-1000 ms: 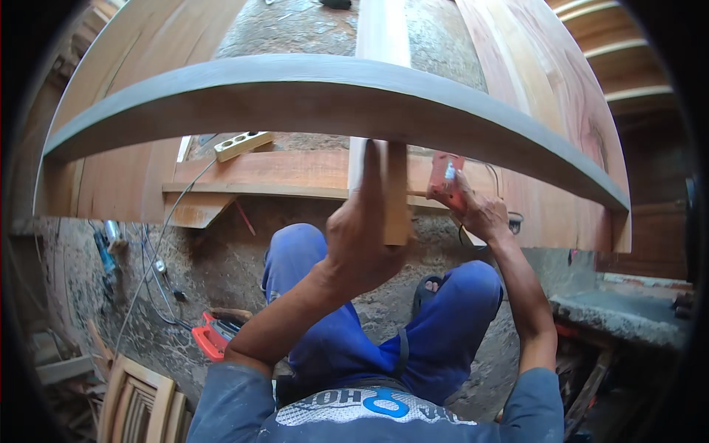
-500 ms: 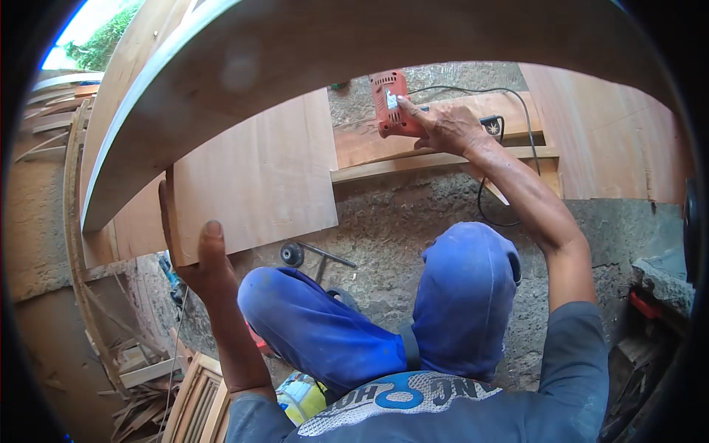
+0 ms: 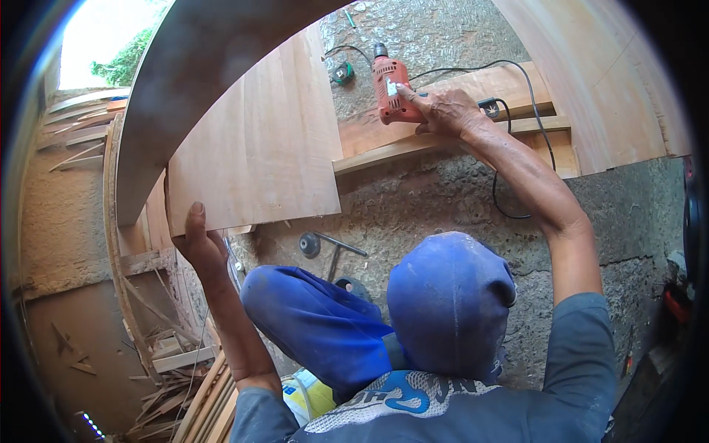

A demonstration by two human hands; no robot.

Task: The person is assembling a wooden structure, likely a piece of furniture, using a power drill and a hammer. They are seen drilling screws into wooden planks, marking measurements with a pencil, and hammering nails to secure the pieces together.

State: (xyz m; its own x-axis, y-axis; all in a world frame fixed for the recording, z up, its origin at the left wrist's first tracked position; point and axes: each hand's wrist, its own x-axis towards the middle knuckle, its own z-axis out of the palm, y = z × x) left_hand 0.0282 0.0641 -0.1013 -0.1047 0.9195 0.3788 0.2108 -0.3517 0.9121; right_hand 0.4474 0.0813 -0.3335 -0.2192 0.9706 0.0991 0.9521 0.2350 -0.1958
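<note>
My left hand [image 3: 201,240] grips the near left corner of a pale wooden panel [image 3: 258,148], the thumb on its face and the fingers out of sight behind the edge. Away to the right, my right hand [image 3: 443,112] is closed round the handle of a red electric drill [image 3: 389,85]. The drill's dark chuck points away from me, and its black cord [image 3: 532,96] loops off to the right. Beneath and beside the drill lie long wooden boards [image 3: 391,156].
A dark curved shape [image 3: 192,66] cuts across the upper left. On the rough floor are a green tape measure [image 3: 343,72] and a metal rod with a round black end [image 3: 310,244]. A wide wooden sheet [image 3: 598,88] lies at far right; scrap wood [image 3: 166,369] is heaped at lower left.
The view has shifted, so the drill's chuck and the tape measure now show past the curved shape. Both hands keep their holds on the panel and the drill.
</note>
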